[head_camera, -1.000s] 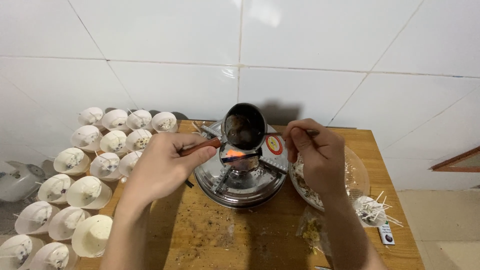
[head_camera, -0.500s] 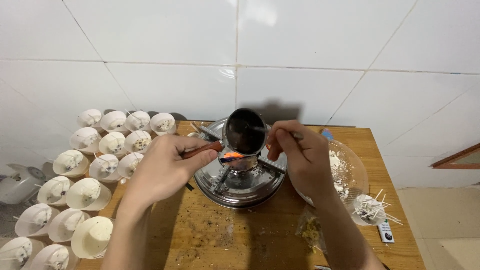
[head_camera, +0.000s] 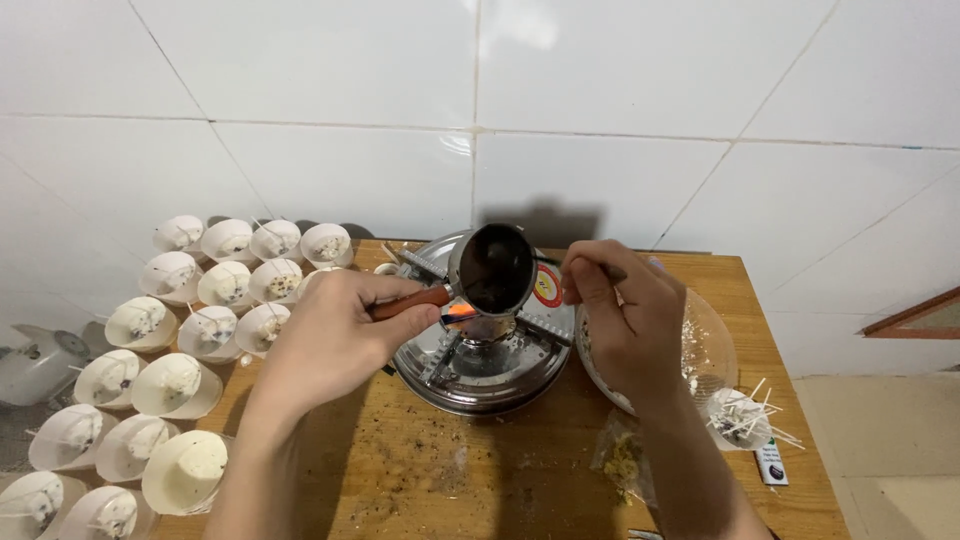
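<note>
Both hands reach forward, left hand (head_camera: 335, 335) curled closed, right hand (head_camera: 620, 320) with fingers pinched.

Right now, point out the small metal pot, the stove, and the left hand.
small metal pot (head_camera: 495, 268), head view, on its dark inside.
stove (head_camera: 470, 370), head view, on its shiny metal top below the flame.
left hand (head_camera: 335, 335), head view, on the back of the hand.

Two bare forearms are seen coming up from the bottom edge of the frame, left hand (head_camera: 335, 335) at centre-left and right hand (head_camera: 622, 318) at centre-right. No sleeves, gloves, watch, rings or bracelets can be made out anywhere on them. Nails look to be kept short and unpainted, tbh. Nothing else of the body is shown.
</note>
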